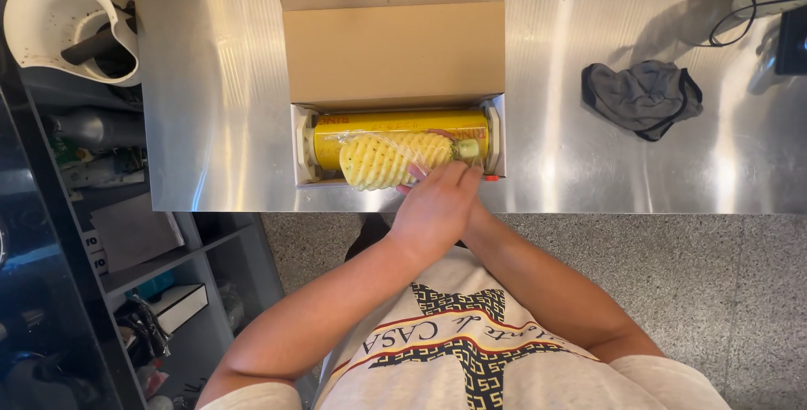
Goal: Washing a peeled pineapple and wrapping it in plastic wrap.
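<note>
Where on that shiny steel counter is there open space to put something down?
The steel counter is bare left of the cardboard box, and between the box and the grey cloth. Its front strip right of the hands is bare too. It is crowded where the left hand presses the peeled pineapple against the film roll.

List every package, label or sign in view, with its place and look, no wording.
Cardboard box: middle of the steel table, brown, lid flipped open.
Wrap roll: lying inside the box, yellow with red print.
White box: low shelf on the left, flat, dark edge.
Left hand covers the box's front edge.
</note>
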